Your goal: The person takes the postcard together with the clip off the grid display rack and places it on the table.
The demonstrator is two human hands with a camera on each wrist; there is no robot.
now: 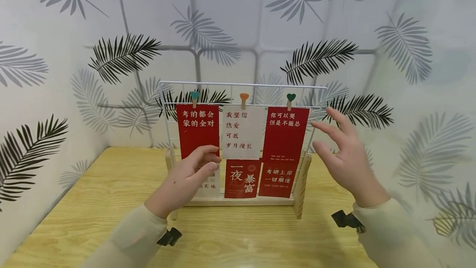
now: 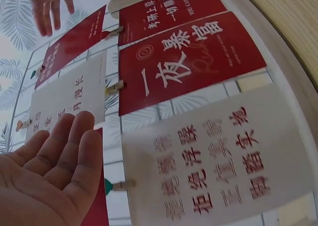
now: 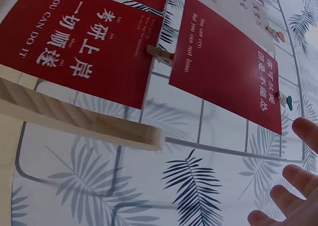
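A white wire grid rack [image 1: 243, 83] stands on a wooden base, with red and white cards hung in two rows. Heart-topped clothespins, teal [image 1: 195, 96], orange [image 1: 243, 98] and green [image 1: 291, 98], clip the upper cards. My left hand [image 1: 186, 179] hovers before the left cards with loosely bent fingers and nothing in it. It partly covers the lower left white card [image 2: 218, 161] in the head view. By the rack's right edge, near the upper right red card [image 1: 285, 135], is my right hand [image 1: 343, 156], fingers spread and holding nothing. The lower middle red card [image 1: 241, 179] shows fully.
The rack stands on a wood-grain table [image 1: 253, 235]. Behind it hangs a pale wall covering [image 1: 230, 24] printed with leaves. The rack's right wooden foot [image 1: 303, 187] juts toward me. Each sleeve carries a small dark clip, one left [image 1: 169, 237], one right [image 1: 347, 219].
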